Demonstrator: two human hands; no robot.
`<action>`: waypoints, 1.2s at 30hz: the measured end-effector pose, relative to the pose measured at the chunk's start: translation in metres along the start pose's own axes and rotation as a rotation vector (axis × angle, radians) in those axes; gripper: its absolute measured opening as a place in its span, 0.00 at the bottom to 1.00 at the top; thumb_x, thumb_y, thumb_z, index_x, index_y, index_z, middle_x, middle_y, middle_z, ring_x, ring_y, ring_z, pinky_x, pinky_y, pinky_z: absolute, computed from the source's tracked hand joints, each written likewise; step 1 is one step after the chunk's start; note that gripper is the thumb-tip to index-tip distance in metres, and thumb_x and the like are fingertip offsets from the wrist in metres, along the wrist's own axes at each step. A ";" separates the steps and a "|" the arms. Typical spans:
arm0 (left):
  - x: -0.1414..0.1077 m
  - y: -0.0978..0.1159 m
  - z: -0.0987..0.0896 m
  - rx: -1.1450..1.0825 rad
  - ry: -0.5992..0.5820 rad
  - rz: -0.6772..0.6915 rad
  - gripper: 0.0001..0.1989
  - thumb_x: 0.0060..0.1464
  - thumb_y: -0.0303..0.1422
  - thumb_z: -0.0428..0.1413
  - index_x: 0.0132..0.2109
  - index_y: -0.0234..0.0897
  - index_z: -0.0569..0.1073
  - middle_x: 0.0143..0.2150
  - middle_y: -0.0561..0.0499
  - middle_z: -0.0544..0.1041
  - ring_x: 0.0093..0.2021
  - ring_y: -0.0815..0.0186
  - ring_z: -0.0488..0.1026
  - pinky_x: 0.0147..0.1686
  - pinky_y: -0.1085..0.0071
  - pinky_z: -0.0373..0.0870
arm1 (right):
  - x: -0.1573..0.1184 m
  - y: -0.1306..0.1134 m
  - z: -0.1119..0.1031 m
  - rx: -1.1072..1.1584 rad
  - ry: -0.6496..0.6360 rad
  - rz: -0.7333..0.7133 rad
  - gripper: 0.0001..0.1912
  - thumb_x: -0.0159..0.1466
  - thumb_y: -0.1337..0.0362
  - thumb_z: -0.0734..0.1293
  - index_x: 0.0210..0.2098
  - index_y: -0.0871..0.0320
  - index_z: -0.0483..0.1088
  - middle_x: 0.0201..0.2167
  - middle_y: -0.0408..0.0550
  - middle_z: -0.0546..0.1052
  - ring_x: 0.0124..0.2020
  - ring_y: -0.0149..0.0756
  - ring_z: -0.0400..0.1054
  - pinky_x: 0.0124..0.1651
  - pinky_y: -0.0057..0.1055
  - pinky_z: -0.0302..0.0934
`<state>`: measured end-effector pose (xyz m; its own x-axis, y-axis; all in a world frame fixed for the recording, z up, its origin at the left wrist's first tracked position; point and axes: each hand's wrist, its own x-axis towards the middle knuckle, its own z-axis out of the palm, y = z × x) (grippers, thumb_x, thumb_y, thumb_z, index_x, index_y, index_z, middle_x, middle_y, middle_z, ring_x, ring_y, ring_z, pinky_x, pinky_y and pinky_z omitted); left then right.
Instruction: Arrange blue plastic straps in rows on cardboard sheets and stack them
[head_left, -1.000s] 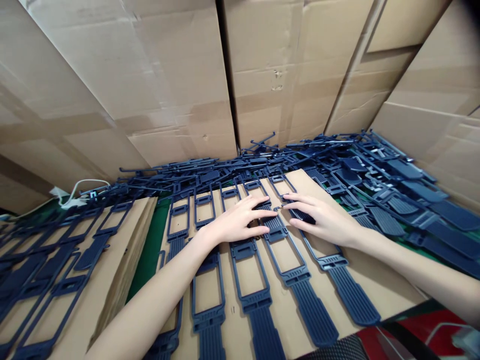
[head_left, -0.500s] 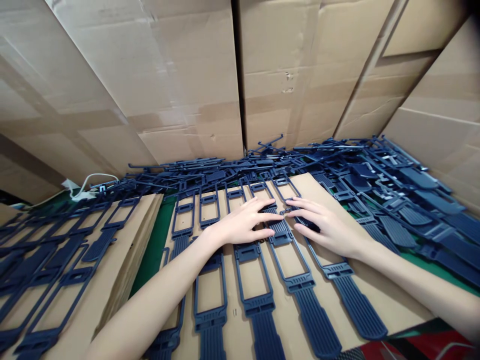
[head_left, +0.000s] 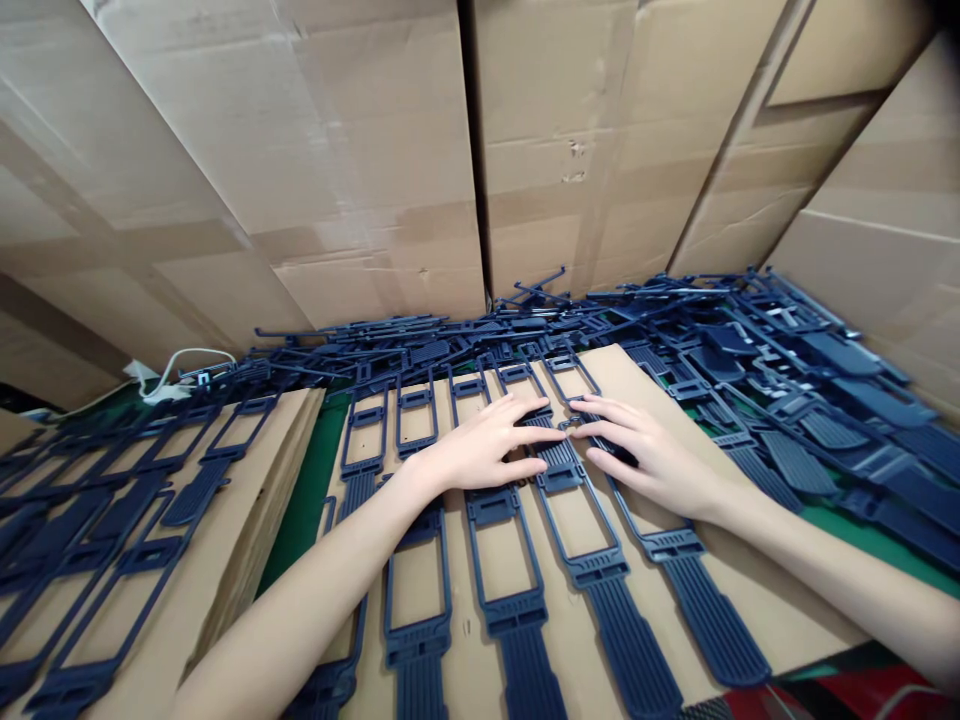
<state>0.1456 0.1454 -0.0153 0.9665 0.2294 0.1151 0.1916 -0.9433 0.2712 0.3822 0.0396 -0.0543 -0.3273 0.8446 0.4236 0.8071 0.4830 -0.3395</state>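
Note:
Dark blue plastic frames with ribbed paddle ends lie in rows on a cardboard sheet (head_left: pixel 750 610). My left hand (head_left: pixel 491 440) rests palm down across the middle rows, its fingers stretched toward the right and apart. Facing it, my right hand (head_left: pixel 652 455) lies over the rightmost frame (head_left: pixel 716 610), with fingers spread toward the left. Between the two sets of fingertips shows a small shiny part (head_left: pixel 571 422), too small to name. The nearby frame (head_left: pixel 592 515) runs down from below my left fingertips. My palms hide parts of the frames beneath.
A heap of similar blue parts (head_left: pixel 817 400) stretches along the back and right on a green surface. More frames lie on a stack of cardboard (head_left: pixel 247 510) at left. Large cardboard boxes (head_left: pixel 360 150) wall off the back. A white cable (head_left: pixel 180 365) lies back left.
Both hands keep nearly the same place and pose over the frames. The view has shifted very slightly.

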 end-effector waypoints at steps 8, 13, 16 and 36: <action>0.001 0.001 0.000 0.005 -0.009 -0.002 0.22 0.61 0.42 0.49 0.60 0.44 0.66 0.68 0.44 0.54 0.67 0.55 0.51 0.65 0.54 0.47 | -0.003 -0.001 0.002 0.051 0.034 0.132 0.20 0.65 0.56 0.61 0.54 0.57 0.62 0.59 0.55 0.64 0.61 0.42 0.57 0.62 0.45 0.55; 0.000 0.000 0.001 -0.001 -0.003 -0.001 0.22 0.61 0.42 0.49 0.60 0.44 0.66 0.68 0.44 0.54 0.67 0.56 0.52 0.64 0.53 0.48 | -0.002 -0.001 0.001 0.043 0.031 0.100 0.17 0.65 0.57 0.60 0.51 0.57 0.65 0.58 0.54 0.65 0.61 0.43 0.57 0.62 0.46 0.55; 0.000 0.000 0.001 -0.004 -0.002 0.001 0.22 0.61 0.42 0.49 0.60 0.45 0.66 0.68 0.45 0.54 0.67 0.56 0.52 0.64 0.53 0.48 | -0.001 -0.002 -0.001 0.042 0.040 0.092 0.17 0.65 0.56 0.61 0.50 0.56 0.66 0.58 0.54 0.66 0.60 0.44 0.59 0.61 0.47 0.57; 0.000 0.001 0.000 -0.013 -0.011 -0.007 0.22 0.61 0.43 0.48 0.60 0.45 0.66 0.68 0.45 0.54 0.67 0.56 0.52 0.64 0.54 0.48 | -0.002 -0.002 -0.002 0.058 0.006 0.106 0.19 0.65 0.56 0.61 0.52 0.56 0.65 0.58 0.53 0.66 0.61 0.42 0.57 0.62 0.44 0.55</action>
<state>0.1461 0.1449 -0.0146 0.9670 0.2332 0.1024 0.1962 -0.9384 0.2844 0.3820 0.0364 -0.0532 -0.2389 0.8904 0.3874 0.8072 0.4039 -0.4305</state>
